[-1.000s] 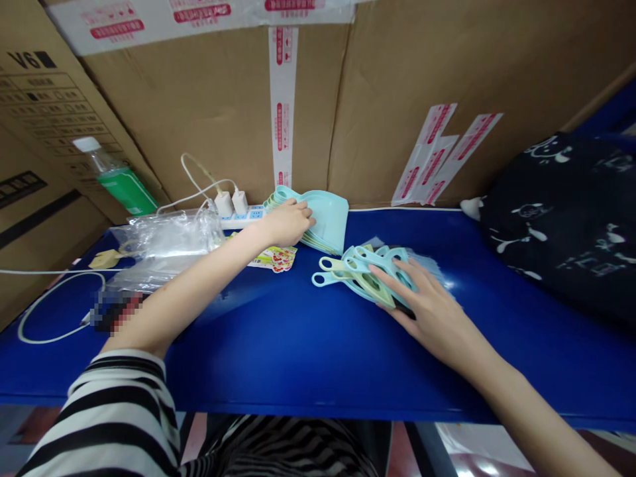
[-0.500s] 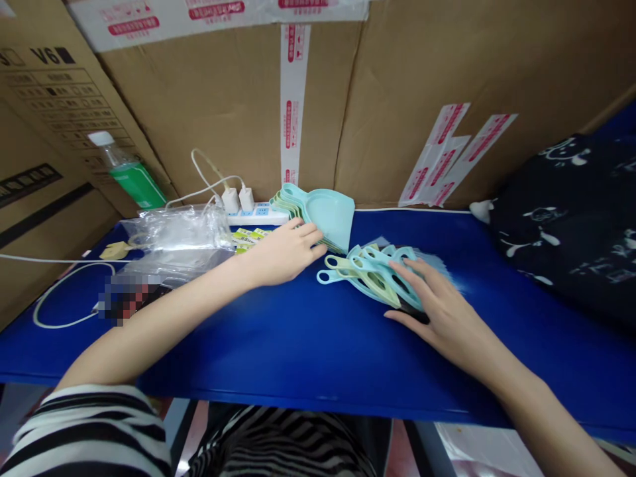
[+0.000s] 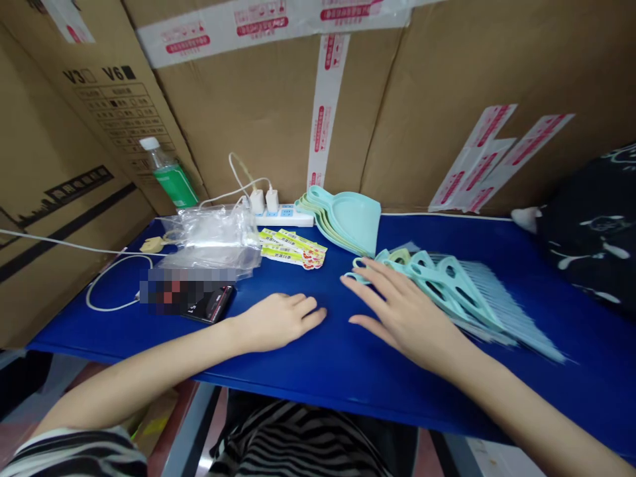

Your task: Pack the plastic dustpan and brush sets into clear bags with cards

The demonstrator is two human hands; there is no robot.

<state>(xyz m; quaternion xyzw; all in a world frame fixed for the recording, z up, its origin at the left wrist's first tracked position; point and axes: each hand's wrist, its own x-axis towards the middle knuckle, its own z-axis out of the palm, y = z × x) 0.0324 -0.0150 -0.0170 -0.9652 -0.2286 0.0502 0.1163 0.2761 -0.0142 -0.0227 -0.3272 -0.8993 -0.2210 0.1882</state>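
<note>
My left hand (image 3: 281, 321) rests on the blue tabletop (image 3: 318, 361), fingers curled together, with nothing visible in it. Fingers outstretched and slightly apart, my right hand (image 3: 410, 318) lies over the handle ends of a pile of small hand brushes (image 3: 460, 285) in light blue and pale green. Their pale blue bristles (image 3: 517, 308) fan out toward the right; some handles are hidden under the hand. Beyond both hands, a nested stack of light blue and pale green dustpans (image 3: 350, 215) leans by the cardboard, a blue one on top.
Yellow-green printed labels (image 3: 291, 248) lie left of the dustpans. Further left are clear plastic bags (image 3: 213, 232), a black box (image 3: 211, 305), a white power strip (image 3: 293, 217) with chargers and cables, and a green-labelled bottle (image 3: 173, 182). Cardboard (image 3: 248, 112) walls the back; a dark patterned bag (image 3: 591, 232) stands right.
My left hand has drawn back from the dustpans toward the table's front, uncovering the labels. The brushes now lie spread out with bristles showing, and my right hand is nearer their handle ends.
</note>
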